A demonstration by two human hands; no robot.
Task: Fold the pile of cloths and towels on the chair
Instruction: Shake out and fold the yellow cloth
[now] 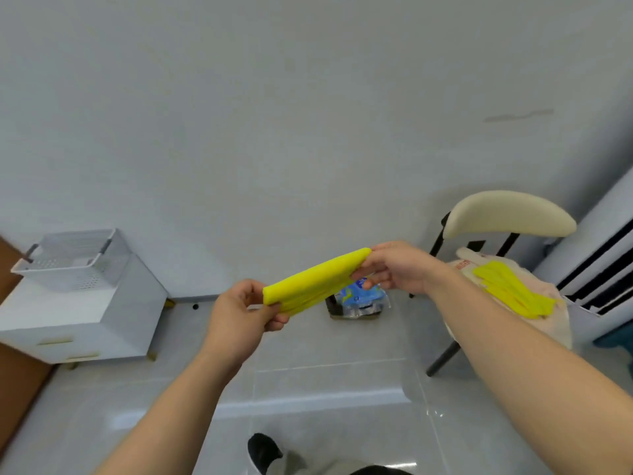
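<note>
Holding a yellow cloth [315,279] stretched in mid-air, the left hand [239,320] pinches its lower end and the right hand [397,269] pinches its upper end. Beyond the right forearm stands the chair [507,214]; more yellow cloths [513,293] lie on a pale towel [558,320] covering its seat. At far left, a basket [75,255] sits at a cabinet's [85,320] back edge.
</note>
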